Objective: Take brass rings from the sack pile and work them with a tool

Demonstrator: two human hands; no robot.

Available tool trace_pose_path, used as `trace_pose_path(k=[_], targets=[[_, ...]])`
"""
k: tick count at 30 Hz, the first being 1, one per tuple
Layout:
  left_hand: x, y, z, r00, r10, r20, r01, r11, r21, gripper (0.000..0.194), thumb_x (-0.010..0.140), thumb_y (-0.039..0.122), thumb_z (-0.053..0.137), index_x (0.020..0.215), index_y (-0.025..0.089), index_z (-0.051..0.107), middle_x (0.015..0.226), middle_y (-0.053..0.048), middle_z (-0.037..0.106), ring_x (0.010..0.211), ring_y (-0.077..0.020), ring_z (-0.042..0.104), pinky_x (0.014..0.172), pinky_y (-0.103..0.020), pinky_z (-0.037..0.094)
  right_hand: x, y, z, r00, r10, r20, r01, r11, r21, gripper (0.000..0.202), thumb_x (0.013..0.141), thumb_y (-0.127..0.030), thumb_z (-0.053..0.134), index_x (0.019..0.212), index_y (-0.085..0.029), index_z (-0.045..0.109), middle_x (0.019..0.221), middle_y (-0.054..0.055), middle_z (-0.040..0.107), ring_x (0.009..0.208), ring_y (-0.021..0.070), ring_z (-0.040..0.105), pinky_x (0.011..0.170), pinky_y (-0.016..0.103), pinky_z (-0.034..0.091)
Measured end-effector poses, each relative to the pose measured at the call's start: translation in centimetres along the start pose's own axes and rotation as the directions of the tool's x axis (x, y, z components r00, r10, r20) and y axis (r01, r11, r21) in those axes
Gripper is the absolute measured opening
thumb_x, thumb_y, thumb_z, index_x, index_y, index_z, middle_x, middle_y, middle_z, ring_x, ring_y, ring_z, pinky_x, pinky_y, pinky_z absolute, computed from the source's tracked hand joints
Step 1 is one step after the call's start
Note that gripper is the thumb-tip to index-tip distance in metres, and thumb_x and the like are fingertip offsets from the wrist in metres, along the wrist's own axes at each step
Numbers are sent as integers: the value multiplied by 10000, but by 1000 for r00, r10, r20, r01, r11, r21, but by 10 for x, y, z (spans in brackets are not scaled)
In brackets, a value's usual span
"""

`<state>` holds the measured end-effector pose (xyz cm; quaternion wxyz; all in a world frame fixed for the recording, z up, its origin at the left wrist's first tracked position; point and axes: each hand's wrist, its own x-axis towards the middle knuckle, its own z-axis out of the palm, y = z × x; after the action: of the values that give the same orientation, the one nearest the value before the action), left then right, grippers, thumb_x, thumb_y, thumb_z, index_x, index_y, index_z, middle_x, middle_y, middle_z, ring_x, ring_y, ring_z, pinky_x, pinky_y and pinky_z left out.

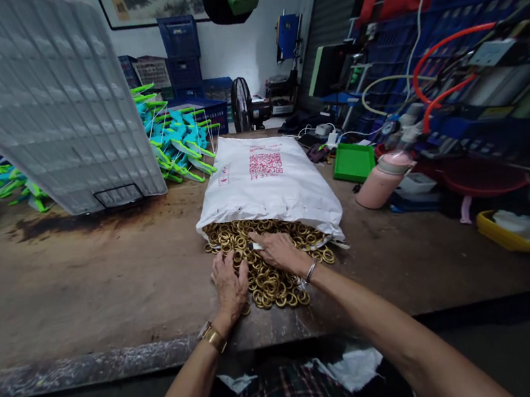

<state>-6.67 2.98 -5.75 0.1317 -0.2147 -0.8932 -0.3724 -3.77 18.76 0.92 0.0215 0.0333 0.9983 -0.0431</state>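
Note:
A white sack (245, 198) with red print lies on the wooden table, its open mouth facing me. Many brass-coloured rings (278, 286) spill from it into a heap. My left hand (231, 286), with a gold watch at the wrist, rests on the left side of the heap, fingers spread. Over the rings at the sack's mouth, my right hand (280, 250) reaches with its index finger stretched out and a bangle on the wrist. Beside its thumb shows a small white piece (255, 246); whether it is held or worn I cannot tell.
A large translucent plastic bin (77, 107) stands tilted at the left, near a pile of green and blue plastic pieces (181, 138). On the right are a green tray (353, 162), a pink bottle (384, 180), a yellow tray (525, 239) and machinery with orange hoses (450, 38).

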Motion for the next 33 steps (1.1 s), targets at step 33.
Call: trace_pose_path(k=[33], targets=[[-81,7,-54,976,-217,33,207,859,-469,256,785,336,525,985,189,589,991,-76,601,938,-212,571,861,-372,447,-92,41,43,806,573,-149,-529,810,252,167,799,-215,434,892,-189,570,845,58,616,696,160,525,574,263,264]])
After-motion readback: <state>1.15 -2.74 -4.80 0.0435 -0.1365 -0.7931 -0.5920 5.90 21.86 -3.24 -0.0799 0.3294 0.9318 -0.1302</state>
